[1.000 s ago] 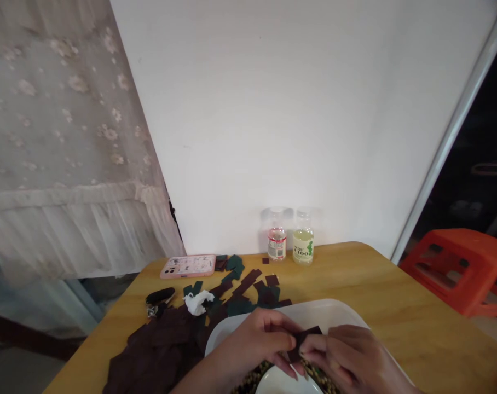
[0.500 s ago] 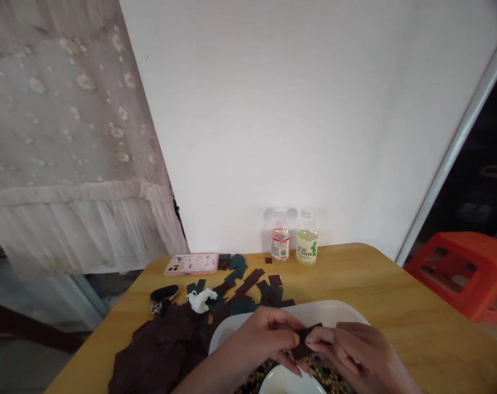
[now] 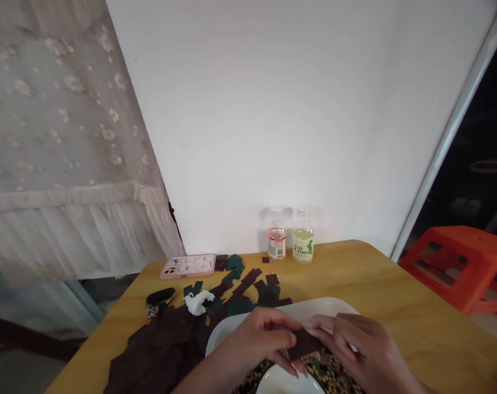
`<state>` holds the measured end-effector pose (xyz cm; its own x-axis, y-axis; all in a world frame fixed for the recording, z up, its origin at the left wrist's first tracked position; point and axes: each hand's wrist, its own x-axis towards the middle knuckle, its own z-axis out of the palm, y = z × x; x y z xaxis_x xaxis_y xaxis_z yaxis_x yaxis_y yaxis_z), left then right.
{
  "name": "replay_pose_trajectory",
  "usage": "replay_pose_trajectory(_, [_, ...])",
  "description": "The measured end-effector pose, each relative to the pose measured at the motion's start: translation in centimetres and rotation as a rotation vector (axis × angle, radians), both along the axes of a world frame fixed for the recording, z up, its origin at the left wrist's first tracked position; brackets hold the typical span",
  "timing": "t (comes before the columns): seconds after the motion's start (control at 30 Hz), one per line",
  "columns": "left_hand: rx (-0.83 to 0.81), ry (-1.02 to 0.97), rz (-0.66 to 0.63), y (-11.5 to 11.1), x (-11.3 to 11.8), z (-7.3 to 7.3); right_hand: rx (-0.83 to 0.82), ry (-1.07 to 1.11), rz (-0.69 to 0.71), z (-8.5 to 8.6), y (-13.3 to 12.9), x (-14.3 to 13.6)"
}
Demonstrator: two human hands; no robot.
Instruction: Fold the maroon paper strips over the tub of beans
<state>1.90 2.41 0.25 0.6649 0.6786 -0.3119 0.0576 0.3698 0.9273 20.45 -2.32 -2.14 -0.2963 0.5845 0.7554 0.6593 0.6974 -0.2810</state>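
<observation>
My left hand pinches a small, flat, dark brown rectangular piece between thumb and fingers; I cannot tell if it is cloth or paper. On its far right edge, the bent fingertips of my right hand close together. Both hands are over a white tray that holds many small golden-brown and dark bead-like bits. Below my fingers, a white bowl sits in the tray, cut off by the picture's lower edge.
Left of the tray lies a heap of dark brown pieces, with green pieces behind. Nearby are a crumpled white tissue, keys with a black fob and a phone. Two bottles stand by the wall; an orange stool is at right.
My right fingertips have shifted along the brown piece to its far edge, and more of its face shows. The whole view has moved slightly.
</observation>
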Motion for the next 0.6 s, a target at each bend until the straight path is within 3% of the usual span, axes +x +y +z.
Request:
replay_pose_trajectory(0.23, [0.004, 0.007, 0.018, 0.0, 0.06, -0.16, -0.047, 0.113, 0.018, -0.27, 0.36, -0.05])
replay_pose_trajectory(0.6, [-0.012, 0.007, 0.042, 0.02, -0.03, -0.12, -0.04, -0.081, 0.092, 0.5, -0.13, -0.71])
